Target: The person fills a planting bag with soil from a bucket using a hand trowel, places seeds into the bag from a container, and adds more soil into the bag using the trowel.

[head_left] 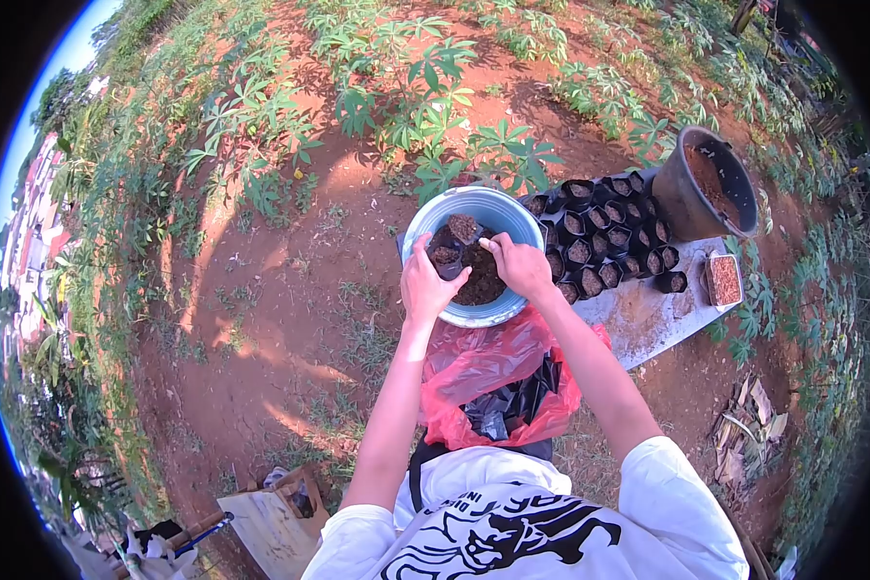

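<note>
A blue plastic tub [526, 218] holds dark soil [486, 283]. Over its left side my left hand [429, 288] is closed around a small black nursery bag [447, 262] with soil in its mouth. My right hand [520, 268] is over the tub's right side, fingers bent and pinched together. Just beyond its fingertips sits a small dark container heaped with brown soil [464, 228]. I cannot make out whether the right fingers grip it. Below the tub, a red plastic bag [445, 372] at my waist holds folded black nursery bags [512, 411].
Rows of soil-filled black bags [599, 237] stand on a pale board [638, 333] to the right. A large grey bucket [681, 193] and a small tray of brown material [723, 280] stand near its right end. Leafy plants [435, 126] grow beyond; a cardboard box [275, 522] lies lower left.
</note>
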Action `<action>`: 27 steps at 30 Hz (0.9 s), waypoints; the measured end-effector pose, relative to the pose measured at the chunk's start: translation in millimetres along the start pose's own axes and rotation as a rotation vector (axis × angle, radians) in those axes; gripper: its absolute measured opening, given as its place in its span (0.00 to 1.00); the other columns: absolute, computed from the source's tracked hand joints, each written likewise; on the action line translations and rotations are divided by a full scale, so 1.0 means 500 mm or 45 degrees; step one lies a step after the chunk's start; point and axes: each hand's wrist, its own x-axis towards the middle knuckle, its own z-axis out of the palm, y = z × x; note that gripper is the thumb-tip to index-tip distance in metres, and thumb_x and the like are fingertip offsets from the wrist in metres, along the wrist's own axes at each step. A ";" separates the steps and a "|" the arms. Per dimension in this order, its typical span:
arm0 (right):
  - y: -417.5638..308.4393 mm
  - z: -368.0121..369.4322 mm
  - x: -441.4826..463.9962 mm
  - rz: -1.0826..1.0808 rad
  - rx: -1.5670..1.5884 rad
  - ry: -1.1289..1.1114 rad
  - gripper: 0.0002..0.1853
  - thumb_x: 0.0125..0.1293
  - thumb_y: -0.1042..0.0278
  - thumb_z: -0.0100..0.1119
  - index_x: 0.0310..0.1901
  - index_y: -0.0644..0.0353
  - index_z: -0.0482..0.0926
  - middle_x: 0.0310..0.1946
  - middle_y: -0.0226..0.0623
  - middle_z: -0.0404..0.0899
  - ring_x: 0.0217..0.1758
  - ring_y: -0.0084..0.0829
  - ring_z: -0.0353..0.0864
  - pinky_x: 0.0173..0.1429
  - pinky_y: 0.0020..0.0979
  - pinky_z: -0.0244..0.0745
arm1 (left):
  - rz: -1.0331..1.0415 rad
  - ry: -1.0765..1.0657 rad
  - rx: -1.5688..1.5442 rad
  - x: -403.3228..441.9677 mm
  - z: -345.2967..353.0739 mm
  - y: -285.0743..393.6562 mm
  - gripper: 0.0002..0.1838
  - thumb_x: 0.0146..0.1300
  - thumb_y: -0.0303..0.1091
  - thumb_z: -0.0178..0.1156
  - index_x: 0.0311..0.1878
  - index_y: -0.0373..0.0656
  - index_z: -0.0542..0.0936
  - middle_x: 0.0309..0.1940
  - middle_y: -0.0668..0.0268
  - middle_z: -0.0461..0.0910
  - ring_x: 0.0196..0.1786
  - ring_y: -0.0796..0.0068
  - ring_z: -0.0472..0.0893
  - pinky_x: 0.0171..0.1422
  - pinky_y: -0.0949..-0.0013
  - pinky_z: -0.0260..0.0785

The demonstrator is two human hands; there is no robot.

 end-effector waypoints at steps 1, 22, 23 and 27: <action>0.000 0.000 -0.001 -0.020 -0.003 -0.001 0.16 0.82 0.52 0.46 0.48 0.57 0.75 0.21 0.48 0.83 0.26 0.53 0.85 0.30 0.54 0.78 | 0.007 0.004 0.007 0.000 0.000 0.000 0.55 0.46 0.55 0.82 0.73 0.44 0.62 0.59 0.43 0.79 0.60 0.40 0.81 0.64 0.47 0.75; -0.008 -0.039 -0.022 -0.033 0.480 0.117 0.11 0.76 0.58 0.56 0.50 0.56 0.74 0.28 0.46 0.85 0.33 0.55 0.86 0.36 0.52 0.76 | -0.011 -0.127 0.200 0.010 0.000 0.013 0.59 0.44 0.50 0.84 0.74 0.41 0.58 0.52 0.45 0.84 0.57 0.45 0.83 0.66 0.53 0.73; -0.007 -0.040 -0.021 -0.034 0.490 0.104 0.12 0.76 0.58 0.56 0.50 0.56 0.74 0.28 0.46 0.85 0.34 0.55 0.86 0.36 0.52 0.76 | -0.011 -0.126 0.202 0.010 0.002 0.012 0.59 0.44 0.50 0.84 0.75 0.41 0.57 0.52 0.45 0.84 0.57 0.45 0.83 0.67 0.53 0.73; -0.012 -0.045 -0.020 -0.046 0.474 0.132 0.11 0.75 0.59 0.57 0.50 0.56 0.74 0.29 0.46 0.86 0.34 0.55 0.86 0.36 0.51 0.76 | -0.023 -0.132 0.189 0.012 0.001 0.012 0.60 0.45 0.50 0.83 0.75 0.41 0.57 0.53 0.45 0.84 0.57 0.45 0.83 0.67 0.53 0.72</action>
